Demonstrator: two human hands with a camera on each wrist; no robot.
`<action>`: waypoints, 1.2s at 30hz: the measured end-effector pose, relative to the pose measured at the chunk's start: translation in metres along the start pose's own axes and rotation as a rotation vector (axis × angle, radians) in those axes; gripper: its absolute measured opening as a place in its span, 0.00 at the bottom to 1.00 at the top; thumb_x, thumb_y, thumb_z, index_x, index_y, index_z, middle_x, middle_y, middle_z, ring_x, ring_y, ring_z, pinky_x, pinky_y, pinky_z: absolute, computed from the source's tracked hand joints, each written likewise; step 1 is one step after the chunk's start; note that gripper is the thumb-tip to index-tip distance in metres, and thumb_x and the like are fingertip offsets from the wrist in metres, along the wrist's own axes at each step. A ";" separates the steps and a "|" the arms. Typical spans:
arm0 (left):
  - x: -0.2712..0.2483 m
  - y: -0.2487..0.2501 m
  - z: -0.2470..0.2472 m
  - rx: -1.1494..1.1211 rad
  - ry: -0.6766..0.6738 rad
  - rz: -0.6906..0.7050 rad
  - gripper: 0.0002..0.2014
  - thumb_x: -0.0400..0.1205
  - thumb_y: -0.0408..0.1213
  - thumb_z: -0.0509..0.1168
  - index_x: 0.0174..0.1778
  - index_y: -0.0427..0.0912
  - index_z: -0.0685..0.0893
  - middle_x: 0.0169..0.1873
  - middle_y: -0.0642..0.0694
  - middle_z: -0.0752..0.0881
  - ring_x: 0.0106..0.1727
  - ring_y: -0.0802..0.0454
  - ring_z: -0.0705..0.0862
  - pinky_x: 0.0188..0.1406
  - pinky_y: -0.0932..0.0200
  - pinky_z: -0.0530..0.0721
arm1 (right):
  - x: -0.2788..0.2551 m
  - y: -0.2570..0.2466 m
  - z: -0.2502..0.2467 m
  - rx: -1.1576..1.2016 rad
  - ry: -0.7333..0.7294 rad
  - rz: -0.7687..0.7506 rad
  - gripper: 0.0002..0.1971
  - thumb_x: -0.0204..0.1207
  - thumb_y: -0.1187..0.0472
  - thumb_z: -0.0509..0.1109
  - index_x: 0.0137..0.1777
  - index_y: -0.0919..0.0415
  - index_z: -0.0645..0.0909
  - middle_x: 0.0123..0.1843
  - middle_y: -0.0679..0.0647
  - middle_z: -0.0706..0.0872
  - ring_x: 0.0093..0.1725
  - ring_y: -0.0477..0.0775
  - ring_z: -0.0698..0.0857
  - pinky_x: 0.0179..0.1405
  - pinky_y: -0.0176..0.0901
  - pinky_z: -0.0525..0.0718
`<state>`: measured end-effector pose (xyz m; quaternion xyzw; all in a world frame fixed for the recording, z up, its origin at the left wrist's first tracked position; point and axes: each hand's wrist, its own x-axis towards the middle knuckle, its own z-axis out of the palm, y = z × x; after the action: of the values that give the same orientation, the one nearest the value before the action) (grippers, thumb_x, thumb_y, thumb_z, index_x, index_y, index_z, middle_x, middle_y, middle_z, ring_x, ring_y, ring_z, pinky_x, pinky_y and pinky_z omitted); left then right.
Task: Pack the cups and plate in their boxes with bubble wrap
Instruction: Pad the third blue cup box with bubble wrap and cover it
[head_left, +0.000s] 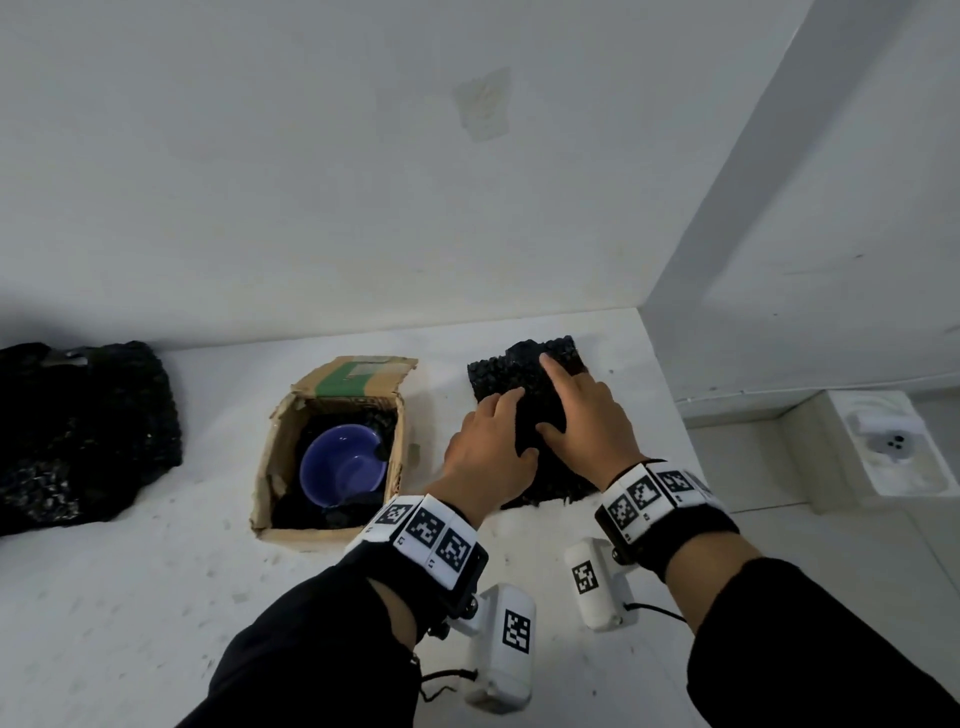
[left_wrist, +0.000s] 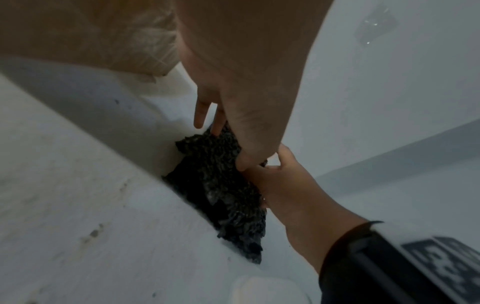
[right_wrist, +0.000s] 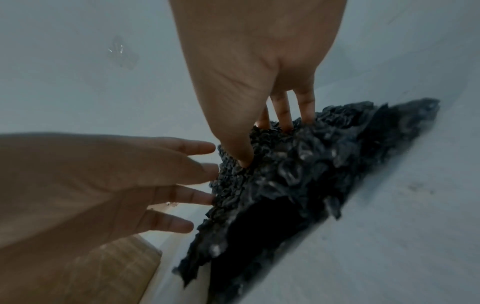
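Right now both hands are down on a black bubble wrap sheet (head_left: 524, 374) that lies flat on the white table (head_left: 156, 597), near the corner where the two walls meet. The left hand (head_left: 488, 447) lies on the sheet's near-left part with its fingers spread and fairly straight, the fingertips touching the bumpy surface rather than curling round anything; the right wrist view shows those fingers (right_wrist: 182, 195) fanned out at the sheet's edge. The right hand (head_left: 587, 410) rests further over on the sheet, index finger stretched toward its far edge and thumb pressing into the middle, palm down and fingers extended, gripping nothing. Just to the left of the sheet stands an open cardboard box (head_left: 270, 467), its far flap up and patched with green tape. Inside it a blue cup (head_left: 343, 465) sits upright on dark wrap that lines the bottom, mouth facing up. Well off to the left, against the wall, lies a bigger heap of black bubble wrap (head_left: 83, 431). Each wrist carries a black band with white marker blocks and a small white camera unit hanging under it.
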<state>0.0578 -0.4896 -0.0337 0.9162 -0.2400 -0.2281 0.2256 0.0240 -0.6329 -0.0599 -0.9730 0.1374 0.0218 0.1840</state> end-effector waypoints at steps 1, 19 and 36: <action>0.003 0.000 0.002 0.000 0.004 -0.020 0.36 0.79 0.43 0.65 0.81 0.49 0.54 0.78 0.45 0.64 0.75 0.44 0.67 0.68 0.49 0.73 | 0.001 0.000 0.003 -0.013 0.000 -0.013 0.33 0.75 0.53 0.69 0.80 0.50 0.62 0.61 0.58 0.76 0.61 0.61 0.76 0.51 0.52 0.80; -0.008 0.014 -0.071 -0.515 0.226 0.055 0.21 0.73 0.25 0.60 0.51 0.56 0.83 0.42 0.56 0.85 0.45 0.51 0.84 0.43 0.57 0.83 | -0.003 -0.047 -0.064 0.517 0.240 -0.213 0.15 0.62 0.57 0.76 0.35 0.48 0.69 0.67 0.51 0.79 0.78 0.57 0.67 0.75 0.63 0.62; -0.083 -0.070 -0.155 -0.884 0.415 0.002 0.09 0.74 0.25 0.72 0.36 0.43 0.82 0.33 0.45 0.84 0.37 0.50 0.83 0.45 0.52 0.85 | -0.019 -0.173 -0.095 0.782 0.161 -0.371 0.24 0.65 0.70 0.77 0.57 0.53 0.73 0.56 0.46 0.78 0.58 0.38 0.77 0.59 0.30 0.74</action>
<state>0.0982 -0.3427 0.0785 0.7587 -0.0709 -0.1206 0.6363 0.0522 -0.5076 0.0908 -0.8370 -0.0277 -0.1412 0.5279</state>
